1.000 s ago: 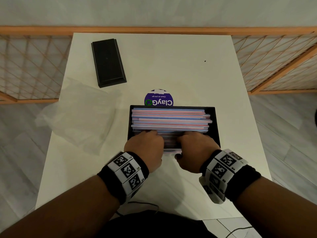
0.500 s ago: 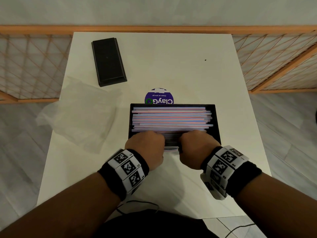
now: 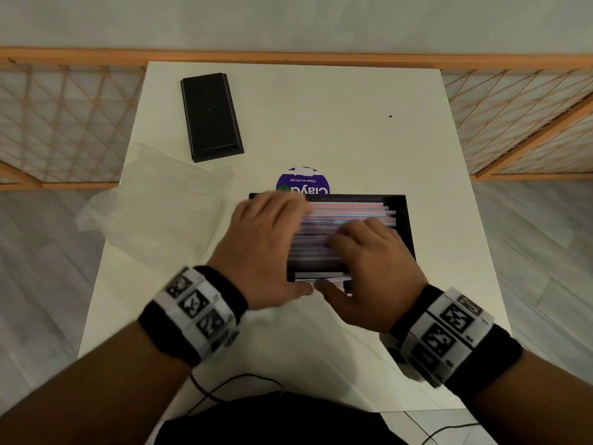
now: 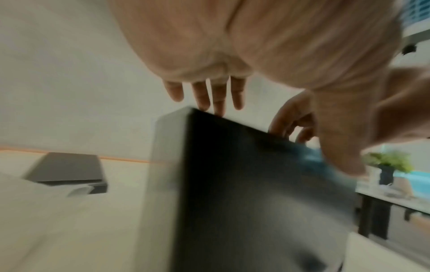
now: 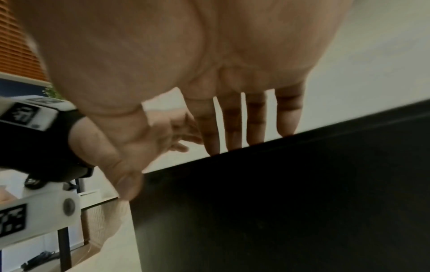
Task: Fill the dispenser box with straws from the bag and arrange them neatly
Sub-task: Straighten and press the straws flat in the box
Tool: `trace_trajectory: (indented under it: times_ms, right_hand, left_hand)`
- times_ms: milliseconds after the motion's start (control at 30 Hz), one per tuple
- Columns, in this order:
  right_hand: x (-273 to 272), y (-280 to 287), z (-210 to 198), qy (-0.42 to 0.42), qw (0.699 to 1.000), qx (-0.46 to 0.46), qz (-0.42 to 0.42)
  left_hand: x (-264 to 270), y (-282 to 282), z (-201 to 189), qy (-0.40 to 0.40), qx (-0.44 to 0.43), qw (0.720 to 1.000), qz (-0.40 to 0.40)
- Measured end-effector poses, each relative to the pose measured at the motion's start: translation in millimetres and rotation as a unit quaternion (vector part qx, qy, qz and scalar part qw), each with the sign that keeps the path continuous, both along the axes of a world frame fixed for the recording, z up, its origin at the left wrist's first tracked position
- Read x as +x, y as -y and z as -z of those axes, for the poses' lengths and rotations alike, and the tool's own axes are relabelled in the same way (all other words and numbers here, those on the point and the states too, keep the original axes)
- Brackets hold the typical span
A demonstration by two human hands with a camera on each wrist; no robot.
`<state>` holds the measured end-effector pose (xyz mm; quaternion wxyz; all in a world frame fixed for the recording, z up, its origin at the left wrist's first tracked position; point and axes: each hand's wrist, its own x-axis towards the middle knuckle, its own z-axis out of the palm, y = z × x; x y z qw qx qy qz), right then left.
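Note:
The black dispenser box [image 3: 401,220] stands mid-table, filled with red, white and blue striped straws [image 3: 349,208] lying crosswise. My left hand [image 3: 272,223] is spread flat over the box's left part, fingers straight and reaching its far edge. My right hand [image 3: 362,242] lies on the straws right of centre, fingers extended, thumb at the near wall. In the left wrist view the left hand's fingers [image 4: 218,95] hang straight above the box [image 4: 244,184]. In the right wrist view the right hand's fingers [image 5: 253,119] point down behind the box wall [image 5: 279,202]. Neither hand holds anything.
An empty clear plastic bag [image 3: 160,213] lies left of the box. The black lid [image 3: 210,117] rests at the far left of the white table [image 3: 353,123]. A purple round sticker [image 3: 303,183] sits behind the box. A wooden lattice fence surrounds the table.
Both hands were curled at the box's near edge. They have opened and moved forward over the straws, the left one toward the far left corner.

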<state>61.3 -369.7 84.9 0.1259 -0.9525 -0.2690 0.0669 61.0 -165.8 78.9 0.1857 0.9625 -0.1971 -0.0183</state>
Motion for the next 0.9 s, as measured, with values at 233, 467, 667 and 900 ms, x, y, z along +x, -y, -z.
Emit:
trace_trajectory:
  times_ms: [233, 467, 667, 900]
  right_hand:
    - [10.9, -7.1, 14.3, -0.094, 0.989, -0.067, -0.089]
    - [20.6, -12.4, 8.4, -0.053, 0.998, 0.029, -0.035]
    - [-29.8, -7.2, -2.2, 0.018, 0.993, 0.095, -0.074]
    - [-23.6, -18.2, 70.8, -0.119, 0.958, -0.255, -0.052]
  left_hand:
    - [19.6, -10.3, 21.8, -0.073, 0.086, 0.993, 0.017]
    - [20.4, -13.2, 27.7, -0.044, 0.057, 0.997, 0.032]
    - [20.8, -13.1, 29.4, -0.038, 0.043, 0.998, 0.014]
    - [17.0, -17.2, 30.7, -0.043, -0.072, 0.996, 0.012]
